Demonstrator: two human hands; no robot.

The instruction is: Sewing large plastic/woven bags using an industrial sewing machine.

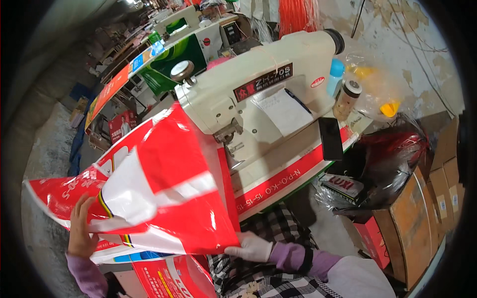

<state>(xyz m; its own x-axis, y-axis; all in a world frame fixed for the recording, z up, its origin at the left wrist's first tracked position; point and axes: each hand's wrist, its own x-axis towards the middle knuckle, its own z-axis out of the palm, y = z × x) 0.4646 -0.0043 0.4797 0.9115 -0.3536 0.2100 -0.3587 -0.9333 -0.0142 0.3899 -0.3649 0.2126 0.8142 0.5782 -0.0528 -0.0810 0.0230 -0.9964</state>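
Note:
A large red and white plastic woven sack (174,154) spreads across my front, its top end beside the head of a cream sewing machine (213,94). My right hand (252,247), in a white glove, pinches the sack's lower right corner. My left hand (82,226) rests at the sack's left part with its fingers stretched out against the plastic. The presser foot area (236,154) shows just right of the sack, and whether any of the sack lies under it is hidden. Another red printed sack (169,278) lies below, near my lap.
A black phone (331,139), a paper with a pen (283,111) and a bottle (347,99) sit on the machine and its bed. Cardboard boxes (410,223) stand at right. A second machine (174,22) is farther back.

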